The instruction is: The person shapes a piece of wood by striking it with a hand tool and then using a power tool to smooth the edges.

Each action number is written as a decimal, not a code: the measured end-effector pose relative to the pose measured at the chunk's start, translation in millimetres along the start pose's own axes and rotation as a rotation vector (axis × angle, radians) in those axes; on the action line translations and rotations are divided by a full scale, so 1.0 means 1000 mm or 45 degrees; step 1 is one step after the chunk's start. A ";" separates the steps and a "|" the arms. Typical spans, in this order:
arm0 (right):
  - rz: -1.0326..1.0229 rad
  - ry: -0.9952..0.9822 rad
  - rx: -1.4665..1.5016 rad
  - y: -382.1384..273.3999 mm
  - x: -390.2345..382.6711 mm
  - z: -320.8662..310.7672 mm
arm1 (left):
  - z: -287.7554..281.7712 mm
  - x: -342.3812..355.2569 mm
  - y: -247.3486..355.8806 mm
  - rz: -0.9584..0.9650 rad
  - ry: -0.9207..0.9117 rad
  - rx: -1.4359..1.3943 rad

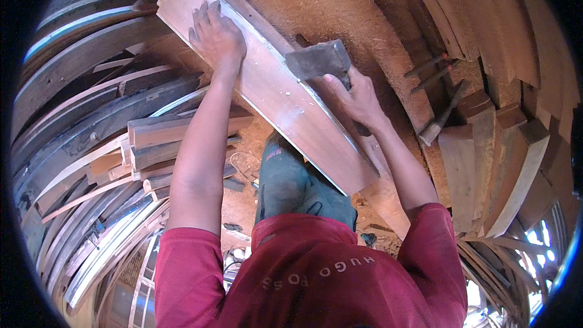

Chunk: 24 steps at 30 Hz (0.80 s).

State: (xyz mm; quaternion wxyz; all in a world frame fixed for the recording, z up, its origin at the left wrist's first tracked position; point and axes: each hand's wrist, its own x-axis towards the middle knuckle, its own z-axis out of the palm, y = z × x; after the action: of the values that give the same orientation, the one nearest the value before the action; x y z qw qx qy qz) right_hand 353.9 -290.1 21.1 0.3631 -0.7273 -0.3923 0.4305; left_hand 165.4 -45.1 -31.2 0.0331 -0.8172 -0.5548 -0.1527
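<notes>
A long pale wooden board (291,115) with a white edge runs diagonally in front of me, from upper left toward my legs. My left hand (220,39) lies on its upper part with fingers spread. My right hand (355,94) grips the dark handle of a broad, flat-headed metal hatchet (316,58), whose head is at the board's right edge, around the middle of its length. Small light chips lie on the board's face. Another piece of wood (388,203) shows behind the board at lower right.
Stacked planks and offcuts (91,115) fill the left side, with more timber blocks (498,164) on the right. Several long dark tools (443,115) rest on a sawdust-covered timber at upper right. The sawdust-strewn floor (243,146) shows beside my legs, with scraps on it.
</notes>
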 end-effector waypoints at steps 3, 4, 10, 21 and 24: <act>0.122 0.085 0.149 -0.004 0.009 -0.001 | 0.002 0.001 0.001 -0.001 0.002 -0.054; 0.154 0.081 0.159 -0.004 0.006 0.000 | 0.001 -0.002 0.002 -0.009 -0.031 -0.086; 0.159 -0.090 -0.003 0.011 -0.009 -0.013 | -0.001 0.004 -0.002 -0.010 -0.072 -0.089; 0.171 -0.090 0.016 0.015 -0.021 -0.011 | 0.000 0.000 -0.003 0.006 -0.056 -0.073; 0.062 0.088 0.045 0.009 -0.017 -0.010 | -0.001 -0.001 0.002 0.012 -0.039 -0.096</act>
State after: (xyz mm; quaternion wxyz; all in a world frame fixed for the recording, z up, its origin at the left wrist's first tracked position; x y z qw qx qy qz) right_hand 359.9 -310.7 22.5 0.3787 -0.7444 -0.3540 0.4209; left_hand 166.7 -47.1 -29.9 -0.0055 -0.8227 -0.5452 -0.1610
